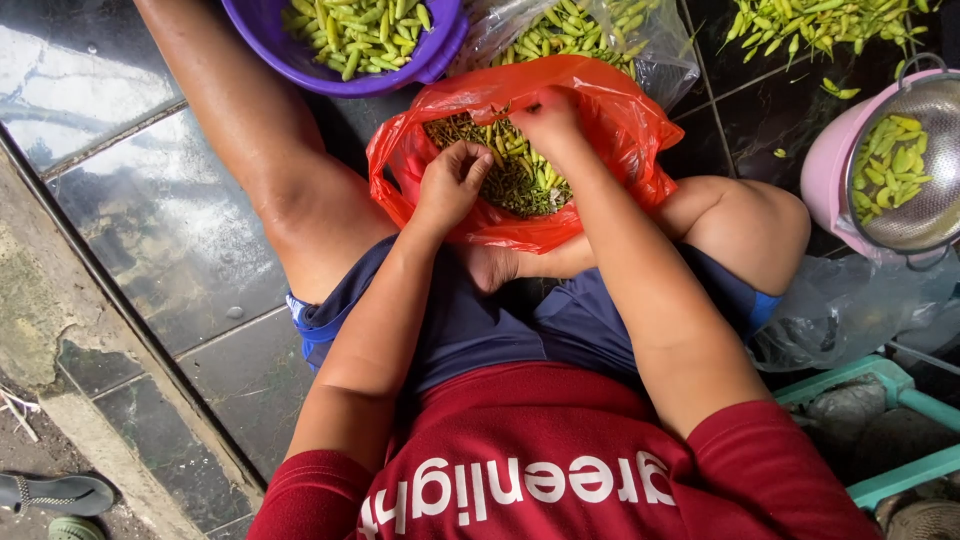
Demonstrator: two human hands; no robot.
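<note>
The person sits on the dark tiled floor (pixel 180 230) with the red plastic bag (pixel 610 130) in the lap; I take this bag as the landmark. It is open and holds green chilies mixed with many dark stems (pixel 520 175).

Beyond the bag to the left stands one purple basin (pixel 440 50), well filled with green chilies. Directly beyond the bag lies one clear plastic bag (pixel 660 60), also with chilies. Further to the right of it, one loose heap of chilies (pixel 820 25) lies on the floor. Right of the red bag stands one pink bucket (pixel 825 170) carrying one metal colander (pixel 925 200), about a third filled with chilies.

Judging from this, the sorting is partly done: much is in the basin and colander, but the heap and bags remain.

The left hand (pixel 452 185) is over the red bag, fingers curled; whether it pinches something I cannot tell. The right hand (pixel 545 115) is at the far edge inside the bag, fingers bent down among the chilies; its grip is hidden.
</note>
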